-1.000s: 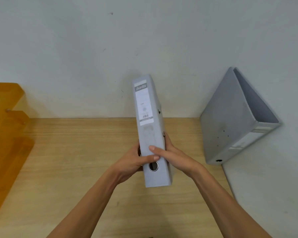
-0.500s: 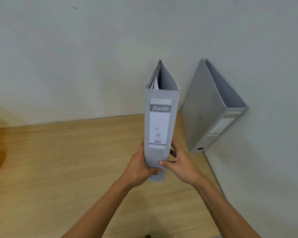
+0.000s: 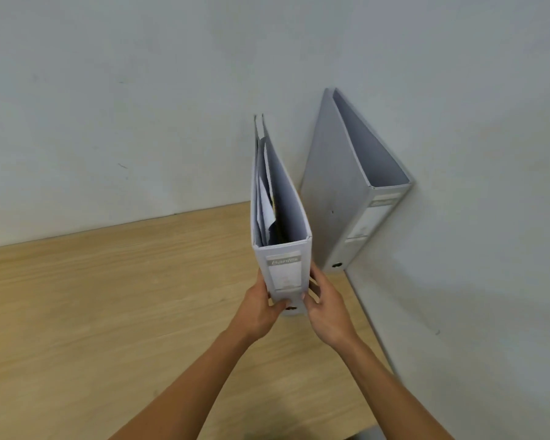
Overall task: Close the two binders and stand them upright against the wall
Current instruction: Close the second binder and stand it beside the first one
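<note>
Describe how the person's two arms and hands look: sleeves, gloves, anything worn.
Both forearms are bare as far as the frame shows, with no sleeves in view. The left hand and right hand wear no gloves. No watch, bracelet or ring shows on either wrist or on the visible fingers.

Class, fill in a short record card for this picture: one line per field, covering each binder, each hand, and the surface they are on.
Held binder: upright, spine toward the camera, papers visible inside
Left hand: grip on the spine's lower left side
Right hand: grip on the spine's lower right side
Second binder: standing in the corner, leaning on the right wall
Desk: light wood
Task state: one binder placed, the other in hand
</note>
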The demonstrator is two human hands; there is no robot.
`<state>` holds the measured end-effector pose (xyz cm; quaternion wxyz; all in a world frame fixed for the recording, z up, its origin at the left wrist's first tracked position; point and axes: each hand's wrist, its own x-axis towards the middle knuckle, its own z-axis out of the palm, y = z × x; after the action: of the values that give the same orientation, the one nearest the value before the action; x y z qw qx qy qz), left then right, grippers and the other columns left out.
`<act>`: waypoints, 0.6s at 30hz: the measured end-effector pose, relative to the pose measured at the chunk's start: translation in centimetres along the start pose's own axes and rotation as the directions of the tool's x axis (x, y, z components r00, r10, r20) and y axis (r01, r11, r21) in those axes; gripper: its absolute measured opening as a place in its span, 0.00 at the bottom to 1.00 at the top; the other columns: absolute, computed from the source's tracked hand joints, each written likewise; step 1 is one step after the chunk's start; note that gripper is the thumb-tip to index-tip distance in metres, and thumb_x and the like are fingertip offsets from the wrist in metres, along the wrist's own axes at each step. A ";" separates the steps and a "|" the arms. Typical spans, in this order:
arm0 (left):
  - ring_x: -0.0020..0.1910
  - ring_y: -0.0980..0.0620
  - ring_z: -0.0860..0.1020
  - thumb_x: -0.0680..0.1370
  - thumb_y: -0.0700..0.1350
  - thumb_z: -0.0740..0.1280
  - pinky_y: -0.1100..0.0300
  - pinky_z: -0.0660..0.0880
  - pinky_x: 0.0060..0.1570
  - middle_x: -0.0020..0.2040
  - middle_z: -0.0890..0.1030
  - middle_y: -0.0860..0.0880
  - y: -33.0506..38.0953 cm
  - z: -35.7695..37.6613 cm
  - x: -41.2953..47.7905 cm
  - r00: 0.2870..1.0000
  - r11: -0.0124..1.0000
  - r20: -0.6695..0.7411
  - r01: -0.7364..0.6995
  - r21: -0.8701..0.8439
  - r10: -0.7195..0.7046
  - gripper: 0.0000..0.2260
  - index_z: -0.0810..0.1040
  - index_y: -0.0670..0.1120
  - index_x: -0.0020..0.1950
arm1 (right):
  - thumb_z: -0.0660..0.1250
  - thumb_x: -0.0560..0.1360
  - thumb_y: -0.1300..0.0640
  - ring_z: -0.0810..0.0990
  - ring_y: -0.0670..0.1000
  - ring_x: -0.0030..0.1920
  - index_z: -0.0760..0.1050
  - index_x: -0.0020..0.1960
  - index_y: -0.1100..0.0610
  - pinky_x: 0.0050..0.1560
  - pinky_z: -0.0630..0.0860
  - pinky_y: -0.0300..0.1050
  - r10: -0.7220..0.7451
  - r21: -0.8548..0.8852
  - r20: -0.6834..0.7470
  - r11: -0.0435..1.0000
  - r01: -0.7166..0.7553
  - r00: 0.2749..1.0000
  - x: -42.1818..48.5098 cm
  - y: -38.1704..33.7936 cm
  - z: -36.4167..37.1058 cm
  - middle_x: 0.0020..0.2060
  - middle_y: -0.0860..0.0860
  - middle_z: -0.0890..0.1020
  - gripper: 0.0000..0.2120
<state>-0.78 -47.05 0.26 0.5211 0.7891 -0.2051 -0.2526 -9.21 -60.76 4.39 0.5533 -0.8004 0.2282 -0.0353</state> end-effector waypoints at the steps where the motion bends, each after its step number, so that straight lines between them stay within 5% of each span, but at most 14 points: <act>1: 0.60 0.55 0.80 0.74 0.35 0.72 0.78 0.72 0.48 0.61 0.77 0.59 0.2 0.1 0.5 1.000 1.000 0.008 -0.003 0.006 0.003 0.32 0.65 0.45 0.76 | 0.63 0.79 0.69 0.73 0.40 0.69 0.65 0.77 0.43 0.61 0.73 0.26 0.008 0.008 -0.015 1.000 -0.008 1.000 0.3 0.1 -0.2 0.70 0.39 0.75 0.33; 4: 0.58 0.57 0.78 0.75 0.35 0.70 0.77 0.73 0.49 0.64 0.76 0.60 1.5 0.7 2.3 0.998 0.999 0.055 -0.014 0.044 0.011 0.42 0.49 0.45 0.82 | 0.65 0.79 0.68 0.77 0.44 0.67 0.70 0.75 0.49 0.64 0.77 0.37 0.049 0.032 -0.102 0.998 -0.046 0.994 1.6 1.2 -0.9 0.69 0.45 0.78 0.27; 7: 0.61 0.49 0.80 0.76 0.37 0.69 0.63 0.78 0.54 0.69 0.77 0.49 2.3 1.4 4.1 0.998 0.998 0.065 0.006 0.061 -0.010 0.47 0.37 0.52 0.82 | 0.67 0.78 0.65 0.83 0.48 0.59 0.77 0.68 0.55 0.61 0.81 0.46 0.083 0.017 -0.263 0.997 -0.081 0.961 2.8 1.6 -1.2 0.63 0.51 0.78 0.20; 11: 0.64 0.47 0.78 0.77 0.37 0.69 0.66 0.74 0.52 0.72 0.75 0.47 2.9 2.1 6.5 0.998 0.996 0.046 0.034 0.081 -0.038 0.47 0.37 0.52 0.82 | 0.70 0.77 0.62 0.84 0.51 0.48 0.78 0.57 0.57 0.52 0.84 0.52 0.210 0.134 -0.403 0.976 -0.170 0.891 4.6 1.5 -1.7 0.50 0.52 0.82 0.09; 18: 0.62 0.42 0.80 0.77 0.38 0.69 0.47 0.80 0.58 0.70 0.76 0.43 3.7 2.4 8.9 0.998 0.994 0.037 0.037 0.103 -0.041 0.48 0.36 0.55 0.82 | 0.71 0.77 0.55 0.85 0.51 0.47 0.80 0.47 0.58 0.54 0.84 0.55 0.314 0.231 -0.383 0.943 -0.239 0.869 7.2 2.5 -2.6 0.43 0.52 0.85 0.05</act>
<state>4.55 -55.43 1.23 0.4709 0.8135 -0.2124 -0.2671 -4.45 -66.66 1.73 0.5599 -0.6814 0.4488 -0.1441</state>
